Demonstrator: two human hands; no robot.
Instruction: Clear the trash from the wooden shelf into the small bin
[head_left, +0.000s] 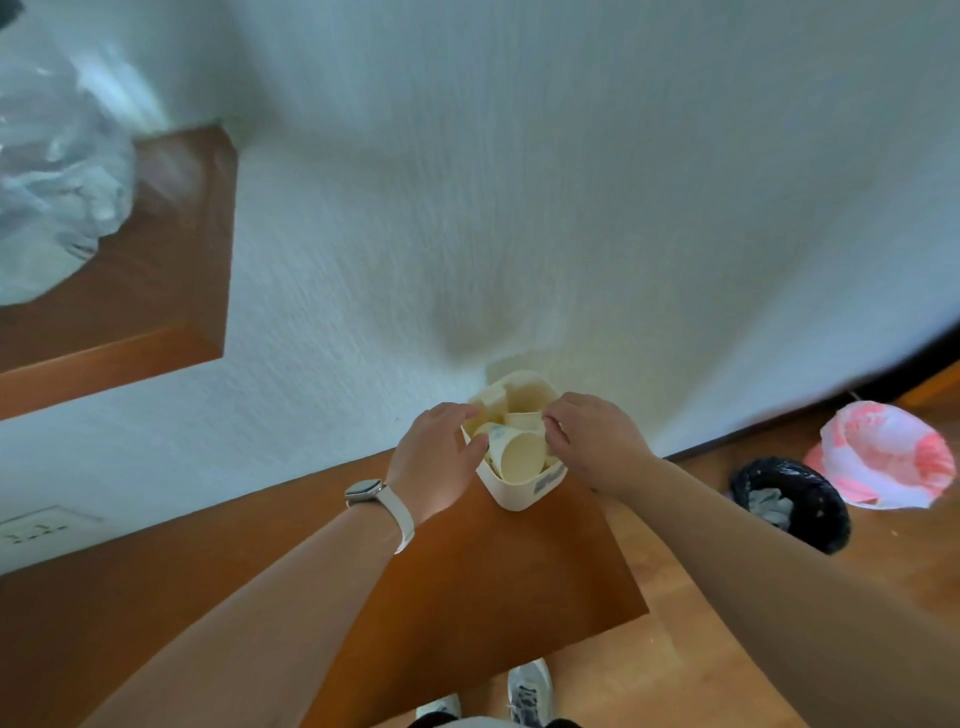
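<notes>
A small cream bin stands at the far right end of the wooden shelf, against the white wall. Several cream paper cups lie inside it, one on its side with its mouth facing me. My left hand, a pale watch on its wrist, rests on the bin's left rim with fingers touching a cup. My right hand is at the right rim, fingertips pinching at the cups. Whether either hand truly grips a cup is blurred.
A second, higher wooden shelf at upper left carries a clear plastic bag. On the floor to the right stand a black-lined bin and a pink-and-white bag. A wall socket sits at left. My shoes show below.
</notes>
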